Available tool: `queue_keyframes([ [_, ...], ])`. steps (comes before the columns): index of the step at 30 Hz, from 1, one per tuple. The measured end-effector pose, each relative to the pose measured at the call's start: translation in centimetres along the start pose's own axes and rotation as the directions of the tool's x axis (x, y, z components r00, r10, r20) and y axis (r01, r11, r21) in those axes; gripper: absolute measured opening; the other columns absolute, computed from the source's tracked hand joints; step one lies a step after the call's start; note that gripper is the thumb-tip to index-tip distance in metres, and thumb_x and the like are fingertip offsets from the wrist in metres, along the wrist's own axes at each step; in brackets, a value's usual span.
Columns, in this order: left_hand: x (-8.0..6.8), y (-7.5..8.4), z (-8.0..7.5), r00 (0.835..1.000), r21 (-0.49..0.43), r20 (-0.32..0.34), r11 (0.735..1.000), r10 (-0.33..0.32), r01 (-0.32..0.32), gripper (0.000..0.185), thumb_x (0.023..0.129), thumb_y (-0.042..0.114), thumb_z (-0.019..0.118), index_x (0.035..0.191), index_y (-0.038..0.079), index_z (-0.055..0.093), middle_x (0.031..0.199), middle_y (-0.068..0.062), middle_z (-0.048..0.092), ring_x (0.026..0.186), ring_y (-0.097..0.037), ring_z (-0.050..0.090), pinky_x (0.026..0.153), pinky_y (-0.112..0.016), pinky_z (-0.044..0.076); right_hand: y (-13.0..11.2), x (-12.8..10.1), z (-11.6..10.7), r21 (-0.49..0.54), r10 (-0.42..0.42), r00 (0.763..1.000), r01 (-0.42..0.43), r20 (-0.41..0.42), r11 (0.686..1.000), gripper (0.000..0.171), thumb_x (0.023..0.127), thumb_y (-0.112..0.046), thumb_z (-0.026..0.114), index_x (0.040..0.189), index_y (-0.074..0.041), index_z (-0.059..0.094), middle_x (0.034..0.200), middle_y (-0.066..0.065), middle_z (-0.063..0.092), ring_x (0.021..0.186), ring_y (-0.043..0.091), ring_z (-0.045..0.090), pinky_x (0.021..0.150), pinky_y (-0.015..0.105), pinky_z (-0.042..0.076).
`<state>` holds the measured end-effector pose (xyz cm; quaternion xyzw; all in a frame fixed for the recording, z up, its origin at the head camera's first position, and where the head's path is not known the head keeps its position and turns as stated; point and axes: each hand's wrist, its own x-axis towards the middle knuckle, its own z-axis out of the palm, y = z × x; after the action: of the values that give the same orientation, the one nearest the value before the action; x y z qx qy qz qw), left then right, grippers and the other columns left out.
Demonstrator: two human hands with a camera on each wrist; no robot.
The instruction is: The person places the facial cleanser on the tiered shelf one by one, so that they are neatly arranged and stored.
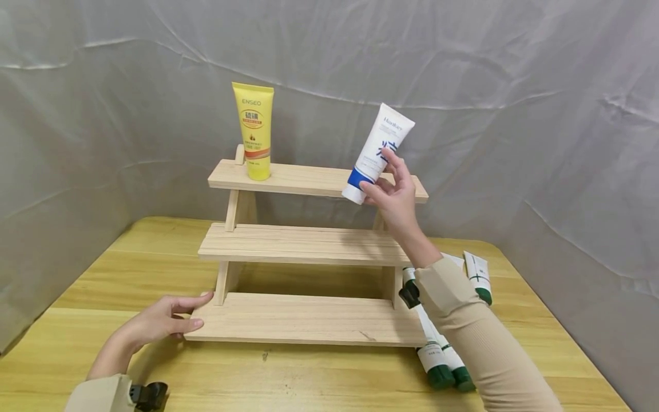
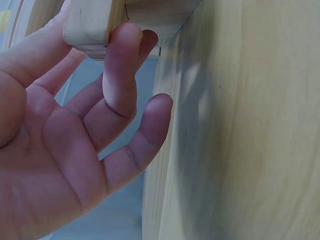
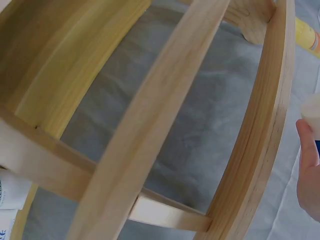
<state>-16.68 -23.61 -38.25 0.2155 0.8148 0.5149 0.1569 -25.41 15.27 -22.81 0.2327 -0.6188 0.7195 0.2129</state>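
My right hand (image 1: 393, 194) holds a white squeeze tube (image 1: 378, 143) with a blue band by its lower part, tilted, cap down, in front of the top board's right end. In the right wrist view only part of that hand (image 3: 308, 172) and the white cap (image 3: 311, 112) show. My left hand (image 1: 154, 323) grips the left end of the bottom board of a three-tier wooden display stand (image 1: 309, 320). The left wrist view has its thumb and some fingers about the board end (image 2: 92, 25). A yellow tube (image 1: 255, 134) stands upright, cap down, on the top board's left.
White tubes with green caps (image 1: 435, 360) lie on the wooden table (image 1: 329, 377) by the stand's right side, partly behind my right sleeve (image 1: 463, 320). Another such tube (image 1: 479, 274) lies farther back. A grey cloth (image 1: 319, 51) hangs behind and at both sides.
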Motion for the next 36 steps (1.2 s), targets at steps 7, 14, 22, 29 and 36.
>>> queue_keyframes([
  [7,0.0,0.0,0.0,1.000,0.001,0.004,1.000,0.006,-0.006,0.060,0.088,0.013,0.060,0.134,-0.013,0.031,0.135,-0.039,0.022,0.056,-0.005,0.040,0.053,-0.026,0.046,0.6,1.0,1.4,-0.019,-0.058,0.998,0.057,-0.030,0.998,0.063,0.077,0.019,0.059,0.133,0.000,0.036,0.124,0.006,0.040,0.094,0.021,0.057,0.060,0.026,0.053],
  [14,0.0,-0.1,-0.1,1.000,-0.009,0.005,1.000,0.012,-0.012,0.059,0.088,0.013,0.060,0.134,-0.013,0.032,0.135,-0.039,0.022,0.057,-0.005,0.039,0.052,-0.026,0.045,1.3,1.7,2.4,-0.118,-0.143,0.990,0.143,0.010,0.983,0.059,0.077,0.019,0.059,0.131,0.003,0.038,0.132,0.012,0.041,0.098,0.023,0.055,0.067,0.024,0.051],
  [22,-0.1,0.1,-0.2,1.000,-0.006,0.007,1.000,0.002,-0.002,0.061,0.088,0.016,0.061,0.134,-0.013,0.033,0.136,-0.038,0.021,0.056,-0.004,0.038,0.053,-0.027,0.046,2.2,2.0,3.3,-0.281,-0.219,0.973,0.229,0.067,0.932,0.056,0.076,0.019,0.059,0.127,0.005,0.043,0.133,0.017,0.036,0.101,0.029,0.053,0.070,0.027,0.053],
  [29,0.0,-0.1,-0.3,1.000,-0.002,0.014,1.000,0.021,-0.021,0.061,0.089,0.017,0.060,0.134,-0.012,0.032,0.136,-0.037,0.023,0.059,-0.005,0.041,0.053,-0.027,0.046,2.6,2.3,3.9,-0.339,-0.238,0.968,0.252,0.084,0.906,0.052,0.077,0.017,0.059,0.125,0.005,0.046,0.134,0.019,0.035,0.098,0.030,0.054,0.072,0.038,0.053],
  [36,0.0,-0.5,-0.3,0.999,0.021,0.012,0.999,0.036,-0.036,0.058,0.089,0.015,0.060,0.133,-0.012,0.034,0.136,-0.035,0.026,0.063,-0.005,0.045,0.053,-0.028,0.047,2.9,2.5,4.1,-0.368,-0.220,0.971,0.240,0.096,0.898,0.053,0.077,0.016,0.058,0.126,0.003,0.042,0.134,0.017,0.036,0.101,0.029,0.053,0.074,0.041,0.053],
])
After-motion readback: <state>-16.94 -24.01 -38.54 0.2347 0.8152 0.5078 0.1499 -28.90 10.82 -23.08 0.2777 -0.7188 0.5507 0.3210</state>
